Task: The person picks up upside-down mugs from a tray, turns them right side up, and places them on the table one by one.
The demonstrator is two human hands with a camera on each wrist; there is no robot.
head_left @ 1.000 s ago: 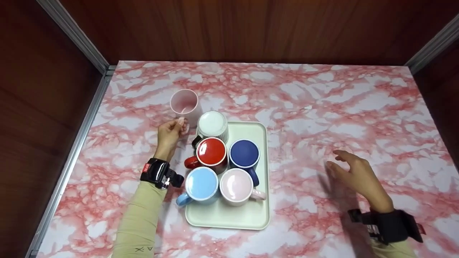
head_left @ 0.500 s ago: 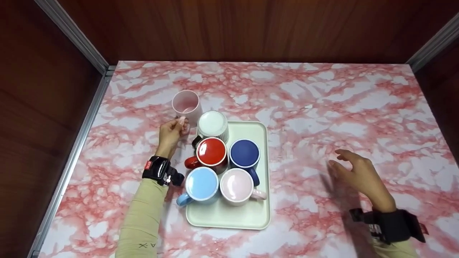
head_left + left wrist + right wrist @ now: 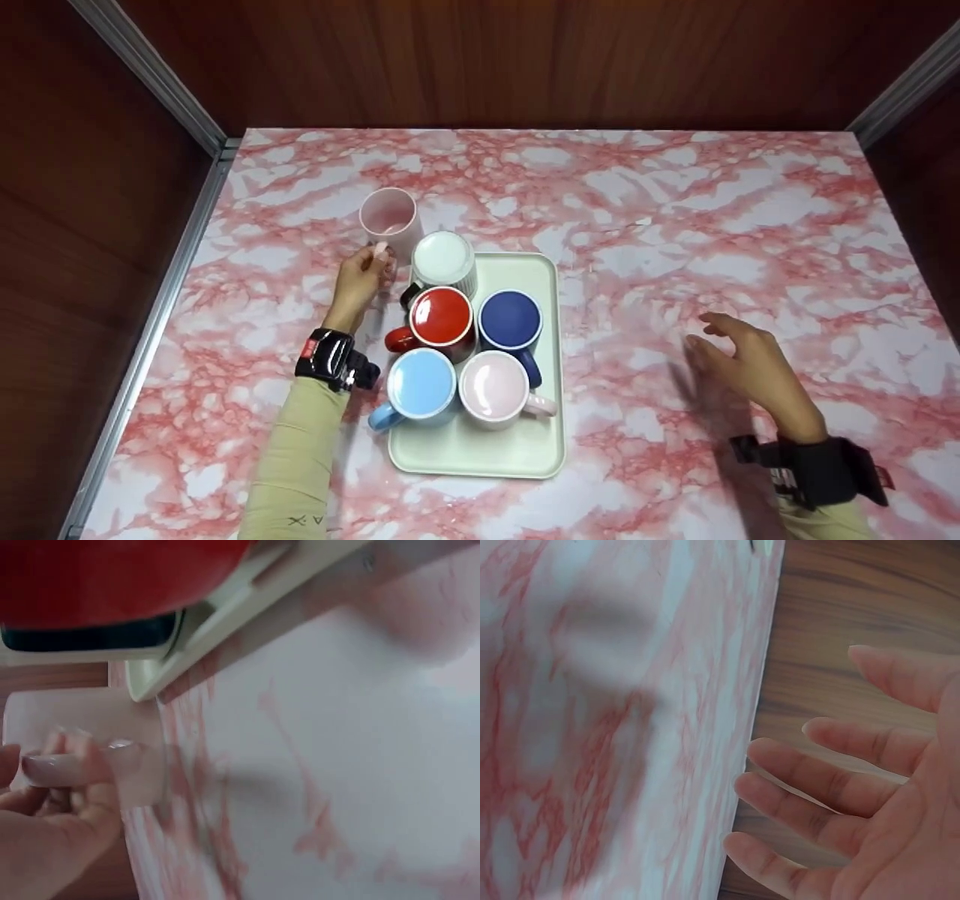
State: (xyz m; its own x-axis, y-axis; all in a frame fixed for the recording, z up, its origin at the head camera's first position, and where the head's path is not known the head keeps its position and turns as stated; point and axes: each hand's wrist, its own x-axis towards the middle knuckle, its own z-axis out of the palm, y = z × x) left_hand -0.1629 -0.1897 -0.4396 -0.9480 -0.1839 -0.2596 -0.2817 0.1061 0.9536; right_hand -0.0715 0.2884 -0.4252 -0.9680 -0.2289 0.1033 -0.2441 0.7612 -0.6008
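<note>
Six mugs: five on one tray [image 3: 525, 450], one off it.
Pale pink mug [image 3: 388, 219] stands on worktop [image 3: 675, 210] at tray's 11 o'clock; left hand [image 3: 361, 276] pinches its handle. Right hand [image 3: 742, 364] at 3 o'clock, fingers loosely spread, holding nothing. Tray mugs: white, red, navy, light blue, pink.

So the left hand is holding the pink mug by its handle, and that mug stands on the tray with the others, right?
Not quite. The left hand does hold the pink mug by its handle, but the head view shows that mug standing on the marble table, just off the far left corner of the tray, not on it.
</note>
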